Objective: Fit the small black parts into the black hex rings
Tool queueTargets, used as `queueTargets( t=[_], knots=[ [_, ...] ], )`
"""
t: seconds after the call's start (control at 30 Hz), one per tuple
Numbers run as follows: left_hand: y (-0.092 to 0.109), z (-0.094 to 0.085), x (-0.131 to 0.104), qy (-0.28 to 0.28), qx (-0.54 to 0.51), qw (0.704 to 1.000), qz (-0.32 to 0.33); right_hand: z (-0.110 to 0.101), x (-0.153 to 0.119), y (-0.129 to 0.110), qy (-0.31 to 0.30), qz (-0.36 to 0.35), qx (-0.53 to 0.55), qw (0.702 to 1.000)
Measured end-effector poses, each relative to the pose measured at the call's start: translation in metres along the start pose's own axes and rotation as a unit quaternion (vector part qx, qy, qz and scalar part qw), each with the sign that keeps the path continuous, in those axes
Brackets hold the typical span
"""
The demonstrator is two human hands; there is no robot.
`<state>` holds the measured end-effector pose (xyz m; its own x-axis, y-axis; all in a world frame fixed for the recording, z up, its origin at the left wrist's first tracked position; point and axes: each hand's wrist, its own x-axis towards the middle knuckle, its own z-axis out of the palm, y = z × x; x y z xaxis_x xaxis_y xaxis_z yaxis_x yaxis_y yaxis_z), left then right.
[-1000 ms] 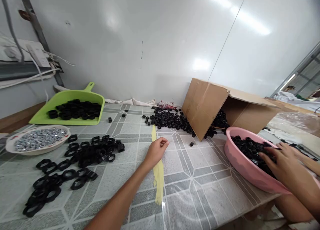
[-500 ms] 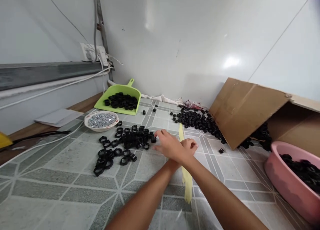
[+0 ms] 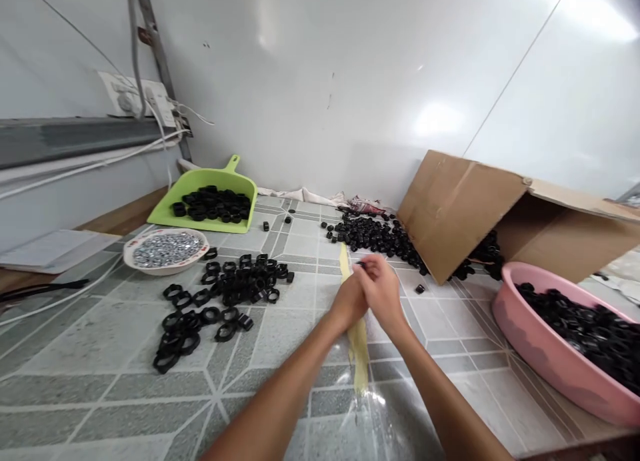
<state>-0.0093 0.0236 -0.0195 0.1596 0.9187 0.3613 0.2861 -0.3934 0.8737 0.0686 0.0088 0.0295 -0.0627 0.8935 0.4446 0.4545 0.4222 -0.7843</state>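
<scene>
My left hand [image 3: 349, 302] and my right hand [image 3: 384, 293] meet over the yellow tape strip [image 3: 358, 354] on the tiled-pattern surface. A small black plastic part [image 3: 361, 265] shows at the fingertips, where my right hand is closed in a pinch. My left hand is curled, its fingers largely hidden behind the right, so what it holds cannot be made out. Left of the hands lies a loose pile of black plastic rings [image 3: 245, 281]. Beyond them spreads a heap of smaller black pieces [image 3: 373, 233].
A green dustpan [image 3: 200, 175] holds black rings at back left, with a bowl [image 3: 165, 270] of shiny small pieces before it. At right, a tilted cardboard box [image 3: 460, 207] stands behind a pink basin [image 3: 540, 354] of black rings. One black piece [image 3: 420, 289] lies nearby.
My right hand has moved from beside the ring pile back to the right, meeting my left hand. My forearms were crossed and are now uncrossed. The view has shifted rightward.
</scene>
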Motion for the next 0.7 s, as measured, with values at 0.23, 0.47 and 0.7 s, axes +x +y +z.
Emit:
queueTargets(
  t=[0.23,0.47,0.7],
  knots=[
    [0.021,0.001,-0.015,-0.083,0.212,0.965,0.126,-0.073,-0.044,0.063,0.096,0.129,0.081,0.984],
    [0.024,0.0,-0.016,-0.11,0.189,0.967,0.128,-0.067,-0.047,0.056,-0.005,0.112,0.07,0.991],
    [0.017,-0.005,-0.009,-0.052,0.098,0.993,0.034,-0.106,-0.029,0.078,0.071,0.095,-0.077,0.99]
  ],
)
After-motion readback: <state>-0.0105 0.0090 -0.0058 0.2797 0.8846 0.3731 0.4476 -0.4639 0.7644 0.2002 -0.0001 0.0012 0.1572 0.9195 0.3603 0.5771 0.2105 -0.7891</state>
